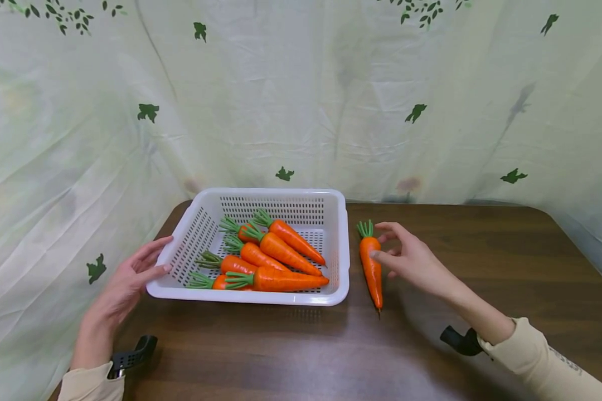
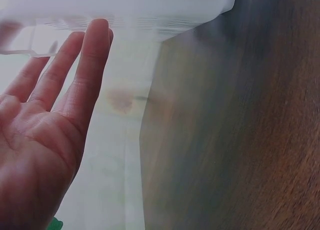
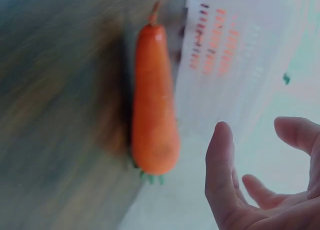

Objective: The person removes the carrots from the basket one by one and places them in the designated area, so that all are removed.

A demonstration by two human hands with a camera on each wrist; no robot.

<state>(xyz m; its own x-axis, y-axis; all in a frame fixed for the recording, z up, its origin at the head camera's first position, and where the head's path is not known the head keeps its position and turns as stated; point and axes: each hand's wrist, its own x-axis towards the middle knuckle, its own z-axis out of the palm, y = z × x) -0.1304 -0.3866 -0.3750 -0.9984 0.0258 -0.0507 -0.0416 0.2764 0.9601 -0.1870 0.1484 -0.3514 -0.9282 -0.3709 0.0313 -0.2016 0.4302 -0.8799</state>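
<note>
Loose carrot point(image 1: 371, 281) on table point(image 1: 481, 245) just right of basket point(image 1: 246, 297); right hand point(image 1: 413, 260), fingers parted and holding nothing, would best close round its thick upper part, left hand's point(image 1: 125, 281) straight fingers steadying the basket.

Head view downward; wrist views (close)

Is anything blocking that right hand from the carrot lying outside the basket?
Nothing visible stands between the right hand and the loose carrot; the right wrist view shows only a gap there. The white basket stands on the carrot's other side.
</note>
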